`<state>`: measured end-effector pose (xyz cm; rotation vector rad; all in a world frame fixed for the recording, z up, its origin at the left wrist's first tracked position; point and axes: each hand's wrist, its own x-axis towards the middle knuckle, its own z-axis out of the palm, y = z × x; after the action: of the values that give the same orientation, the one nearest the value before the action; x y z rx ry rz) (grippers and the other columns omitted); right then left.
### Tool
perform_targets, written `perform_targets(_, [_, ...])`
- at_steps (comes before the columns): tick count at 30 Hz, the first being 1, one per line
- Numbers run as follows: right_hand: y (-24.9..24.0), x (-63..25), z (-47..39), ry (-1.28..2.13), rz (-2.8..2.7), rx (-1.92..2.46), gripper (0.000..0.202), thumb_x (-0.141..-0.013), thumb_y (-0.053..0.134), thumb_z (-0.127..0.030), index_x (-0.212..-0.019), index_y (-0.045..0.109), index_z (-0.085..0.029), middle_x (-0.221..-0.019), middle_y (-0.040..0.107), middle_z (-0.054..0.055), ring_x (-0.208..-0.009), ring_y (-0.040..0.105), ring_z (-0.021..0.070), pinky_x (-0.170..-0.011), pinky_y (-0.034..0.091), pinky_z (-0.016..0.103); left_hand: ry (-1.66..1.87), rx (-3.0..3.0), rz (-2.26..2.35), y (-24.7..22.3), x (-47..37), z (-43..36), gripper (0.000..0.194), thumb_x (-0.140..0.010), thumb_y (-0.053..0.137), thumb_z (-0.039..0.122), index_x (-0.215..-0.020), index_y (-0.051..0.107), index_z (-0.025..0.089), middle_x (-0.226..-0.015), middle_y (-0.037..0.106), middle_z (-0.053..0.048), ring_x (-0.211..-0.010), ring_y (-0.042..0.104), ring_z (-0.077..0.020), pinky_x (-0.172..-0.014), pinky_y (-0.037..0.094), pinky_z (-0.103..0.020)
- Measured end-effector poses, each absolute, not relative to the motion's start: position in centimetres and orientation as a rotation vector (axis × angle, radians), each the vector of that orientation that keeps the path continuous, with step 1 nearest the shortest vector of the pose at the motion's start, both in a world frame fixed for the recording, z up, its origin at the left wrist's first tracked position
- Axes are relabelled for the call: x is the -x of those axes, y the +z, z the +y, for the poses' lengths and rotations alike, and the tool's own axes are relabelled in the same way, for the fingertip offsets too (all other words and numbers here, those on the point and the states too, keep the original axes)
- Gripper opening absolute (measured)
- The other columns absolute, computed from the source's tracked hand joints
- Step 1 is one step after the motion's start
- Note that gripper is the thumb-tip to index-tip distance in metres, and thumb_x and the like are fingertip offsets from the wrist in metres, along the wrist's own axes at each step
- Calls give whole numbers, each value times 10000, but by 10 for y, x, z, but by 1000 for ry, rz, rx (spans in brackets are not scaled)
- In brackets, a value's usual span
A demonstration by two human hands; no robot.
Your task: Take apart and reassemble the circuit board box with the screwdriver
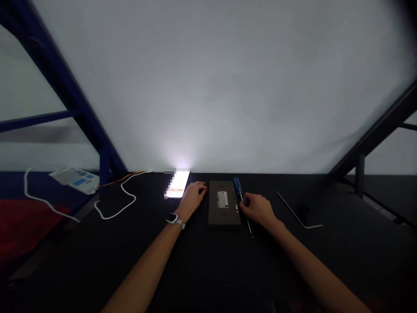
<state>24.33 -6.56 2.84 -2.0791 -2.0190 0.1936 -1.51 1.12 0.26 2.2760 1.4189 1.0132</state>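
Observation:
A dark rectangular case (213, 213) with a white label lies flat on the black table, between my two hands. Just left of it rests my left hand (193, 198), fingers stretched out and nothing in them; a watch (172, 218) is on that wrist. Along the case's right side lies a screwdriver (238, 186) with a blue handle and a thin metal shaft pointing toward me. My right hand (258, 208) is closed at the shaft just below the handle, its fingertips partly hidden. Beyond my left hand, a lit phone (178, 184) glows near the wall.
A bent metal rod (293, 213) lies on the table to the right. On the left are a white cable (125, 211), thin coloured wires and a white-and-blue printed card (80, 179). Blue frame bars (70, 87) and a pale wall (228, 95) bound the table (208, 269).

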Motion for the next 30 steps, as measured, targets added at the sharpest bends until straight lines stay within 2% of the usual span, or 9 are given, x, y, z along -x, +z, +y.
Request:
perform_targets(3, [30, -245, -67, 202, -1966, 1956, 186, -867, 517, -365, -781, 586, -215, -743, 633, 17, -658, 582, 167, -567, 333, 257, 1102, -2229, 1411, 10, 16, 1, 223, -912, 508, 216, -1009, 703, 166, -1141, 684, -105, -1058, 640, -242, -981, 483, -424])
perform_targets(5, [30, -242, -69, 77, -1973, 1839, 183, -892, 494, -360, -880, 609, -218, -894, 630, 49, -785, 593, 189, -624, 386, 270, 1188, -2178, 1384, 12, 14, -12, 285, -943, 461, 246, -1146, 643, 164, -1191, 661, -108, -1122, 612, -232, -1016, 463, -424])
perform_targets(8, [28, -232, -70, -117, -2055, 1702, 298, -903, 495, -435, -1027, 643, -209, -1110, 562, 120, -1017, 534, 273, -797, 432, 367, 1190, -2087, 1340, 9, 1, -31, 367, -964, 433, 301, -1279, 541, 148, -1381, 538, -142, -1294, 494, -239, -1101, 380, -451])
perform_targets(11, [21, -224, -70, -131, -2119, 1680, 381, -908, 480, -489, -1052, 657, -184, -1215, 508, 165, -1085, 481, 326, -907, 398, 480, 1144, -1996, 1305, 0, -20, -43, 442, -957, 442, 334, -1344, 476, 122, -1498, 390, -184, -1395, 369, -257, -1154, 296, -464])
perform_targets(14, [14, -222, -70, -31, -2109, 1672, 387, -903, 490, -496, -1064, 637, -177, -1333, 440, 182, -1161, 434, 354, -927, 389, 522, 1180, -1874, 1288, -5, -38, -47, 438, -931, 490, 324, -1326, 494, 136, -1517, 357, -187, -1424, 313, -279, -1163, 262, -486])
perform_targets(17, [14, -225, -73, 159, -2054, 1617, 378, -901, 504, -489, -1108, 588, -184, -1401, 396, 176, -1231, 394, 361, -959, 372, 555, 1303, -1751, 1258, 1, -44, -50, 371, -923, 503, 283, -1269, 547, 156, -1493, 404, -163, -1402, 355, -269, -1152, 282, -482])
perform_targets(20, [21, -228, -78, 480, -1932, 1451, 370, -914, 504, -468, -1191, 508, -223, -1376, 451, 144, -1230, 435, 320, -998, 369, 558, 1468, -1675, 1120, 16, -43, -58, 349, -931, 511, 279, -1272, 553, 212, -1521, 376, -106, -1406, 347, -252, -1151, 288, -475])
perform_targets(25, [37, -229, -78, 1259, -1487, 1008, 464, -912, 551, -457, -1289, 335, -295, -1202, 618, 76, -940, 643, 203, -810, 553, 411, 1647, -1577, 827, 40, -41, -74, 367, -939, 524, 285, -1304, 534, 250, -1555, 319, -66, -1437, 282, -251, -1171, 264, -477])
perform_targets(30, [46, -234, -73, 1432, -1381, 1001, 558, -808, 704, -416, -1259, 428, -237, -1067, 668, 89, -808, 670, 216, -539, 565, 303, 1637, -1526, 669, 49, -39, -76, 362, -942, 519, 296, -1300, 542, 251, -1522, 372, -72, -1428, 303, -245, -1180, 260, -457])
